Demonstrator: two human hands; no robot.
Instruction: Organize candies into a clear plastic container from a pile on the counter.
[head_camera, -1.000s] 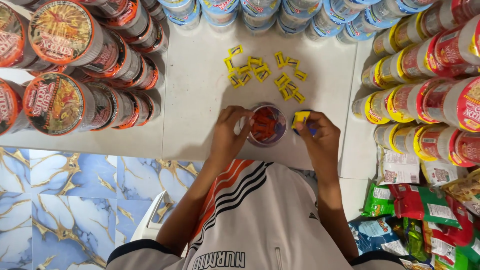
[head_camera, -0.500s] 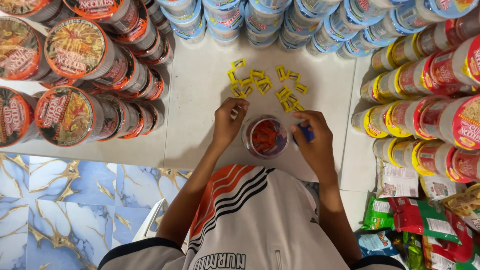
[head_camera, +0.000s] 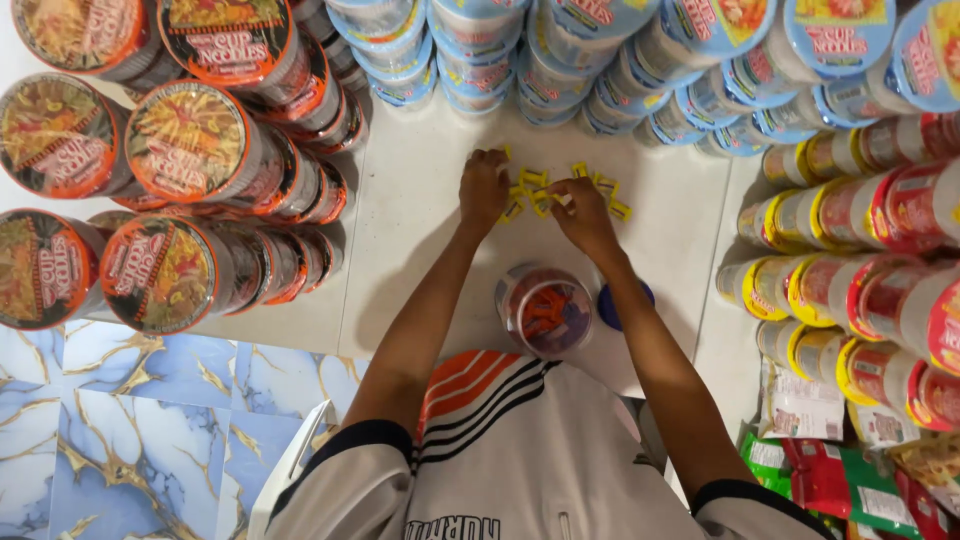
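Both arms stretched forward over the white floor (head_camera: 420, 220), hands side by side at a scatter of small yellow pieces (head_camera: 535, 180).

Left hand (head_camera: 483, 190): palm down, fingers curled onto the left edge of the scatter. One yellow piece shows just past its fingertips, another at its right side by the thumb. Fingers look bent inward on the pieces; whether any piece is actually pinched cannot be told, the hand covers what lies under it.

Right hand (head_camera: 583, 215): palm down, fingers bunched and pointing toward the left hand, tips resting among the yellow pieces. Pieces lie just ahead of the fingertips, between the two hands, and a couple just beyond the knuckles on the far right side. Grip on any one piece is hidden.

Nearer the body than both hands, between the forearms: a clear round jar (head_camera: 545, 310), open at the top, with orange-red pieces inside. It stands well apart from the fingers. Just to its right, partly under the right forearm, a blue lid (head_camera: 612, 305) lies flat on the floor.

Around the work spot: stacks of cup-noodle tubs with orange-red lids (head_camera: 190, 140) left of the left hand, blue-lidded tubs (head_camera: 560, 50) beyond the fingertips, yellow and red tubs (head_camera: 860, 260) right of the right hand. Green and red snack packets (head_camera: 830, 470) lie near the right elbow.
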